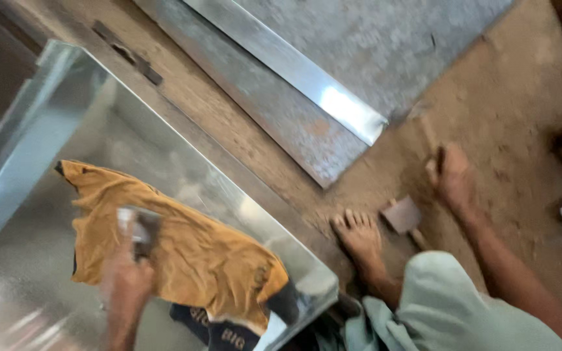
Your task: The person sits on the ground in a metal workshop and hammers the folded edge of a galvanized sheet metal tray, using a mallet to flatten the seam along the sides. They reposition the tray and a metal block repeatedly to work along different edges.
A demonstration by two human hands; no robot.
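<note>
A dusty earthen floor carries galvanised metal sheets, a folded sheet-metal box and a wooden mallet

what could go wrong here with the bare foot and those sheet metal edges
The bare foot rests on the dirt floor right beside the corner of the large metal sheet, so a slip could cut it. The right hand reaches for a wooden mallet lying close to the toes; a fumble might drop it on them. The left hand holds a small tool over a yellow cloth that could slide on the slick sheet.
</note>
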